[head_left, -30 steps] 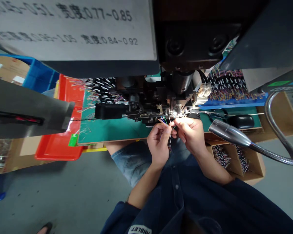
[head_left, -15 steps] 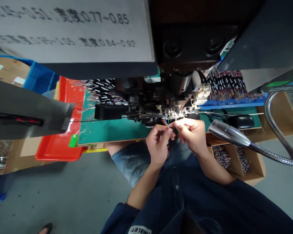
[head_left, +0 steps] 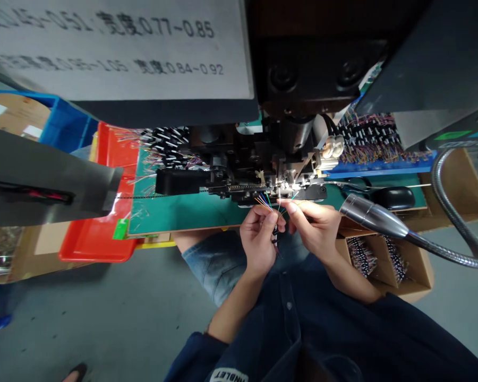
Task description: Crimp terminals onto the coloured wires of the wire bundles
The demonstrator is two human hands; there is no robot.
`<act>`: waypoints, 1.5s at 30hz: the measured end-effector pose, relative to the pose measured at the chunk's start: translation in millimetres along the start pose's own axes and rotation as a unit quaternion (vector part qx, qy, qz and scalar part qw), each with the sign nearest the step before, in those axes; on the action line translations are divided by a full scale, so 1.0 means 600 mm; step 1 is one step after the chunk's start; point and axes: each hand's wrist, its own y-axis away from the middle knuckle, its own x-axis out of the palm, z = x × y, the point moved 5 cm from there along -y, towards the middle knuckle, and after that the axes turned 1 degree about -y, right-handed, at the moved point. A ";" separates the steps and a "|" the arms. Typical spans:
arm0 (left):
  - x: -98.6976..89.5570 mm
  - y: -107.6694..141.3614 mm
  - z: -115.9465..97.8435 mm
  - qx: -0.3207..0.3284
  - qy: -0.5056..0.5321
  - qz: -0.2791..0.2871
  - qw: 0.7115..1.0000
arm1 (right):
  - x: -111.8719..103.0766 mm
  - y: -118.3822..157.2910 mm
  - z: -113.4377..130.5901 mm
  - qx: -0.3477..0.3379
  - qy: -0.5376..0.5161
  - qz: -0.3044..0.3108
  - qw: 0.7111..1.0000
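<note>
My left hand (head_left: pixel 259 236) is closed in a pinch around a bundle of thin coloured wires (head_left: pixel 264 201), whose loose ends fan out toward the machine. Black sleeving (head_left: pixel 274 232) on the bundle shows below these fingers. Close beside it, my right hand (head_left: pixel 316 223) has thumb and forefinger pinched at some of the wires; exactly which strands lie between the fingertips is too small to tell. A white wire points up at the lit metal jaws of the crimping machine (head_left: pixel 289 183), just ahead of both hands.
A terminal strip (head_left: pixel 143 197) runs in from the left above the green mat (head_left: pixel 199 212). On the right, a bendable lamp (head_left: pixel 374 216) reaches close to my right hand. A red tray (head_left: pixel 95 241), a cardboard box (head_left: pixel 418 276) and piles of wire bundles (head_left: pixel 167 146) surround the machine.
Both hands have drawn slightly back from the jaws, my right hand also a little rightward. The wire ends are spread wider, with a white one now standing apart.
</note>
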 end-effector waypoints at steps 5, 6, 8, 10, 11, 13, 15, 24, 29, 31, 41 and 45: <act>-0.002 0.000 -0.005 -0.004 -0.014 -0.008 1.000 | 0.016 0.001 -0.009 0.066 -0.114 0.016 0.991; -0.003 0.000 -0.006 0.001 -0.016 -0.005 1.000 | 0.018 -0.001 -0.008 0.069 -0.122 0.016 0.990; -0.003 0.001 -0.008 0.011 -0.015 0.008 1.000 | 0.018 -0.006 -0.004 0.064 -0.118 0.007 0.991; -0.004 0.002 -0.006 0.016 -0.014 0.020 1.000 | 0.017 -0.011 -0.002 0.057 -0.112 0.014 0.992; -0.005 0.002 -0.003 0.017 -0.015 0.023 0.999 | 0.017 -0.012 -0.003 0.057 -0.115 0.029 0.991; -0.007 0.002 0.002 0.013 -0.020 0.026 0.999 | 0.019 -0.014 -0.007 0.071 -0.123 0.062 0.988; -0.008 -0.001 0.005 0.013 -0.032 0.028 0.999 | 0.018 -0.015 -0.015 0.092 -0.126 0.070 0.985; -0.010 -0.018 -0.014 0.063 -0.080 -0.004 0.995 | 0.014 -0.016 -0.049 0.141 -0.109 0.023 0.984; -0.006 -0.020 -0.017 0.065 -0.082 -0.011 0.994 | 0.012 -0.015 -0.057 0.132 -0.126 0.017 0.983; -0.007 -0.019 -0.016 0.064 -0.085 -0.014 0.994 | 0.012 -0.015 -0.058 0.132 -0.124 0.020 0.983; -0.008 -0.018 -0.015 0.063 -0.087 -0.004 0.994 | 0.013 -0.022 -0.039 0.133 -0.094 0.042 0.986; -0.007 -0.015 -0.006 0.045 -0.072 0.023 0.996 | 0.017 -0.024 -0.023 0.120 -0.093 0.072 0.986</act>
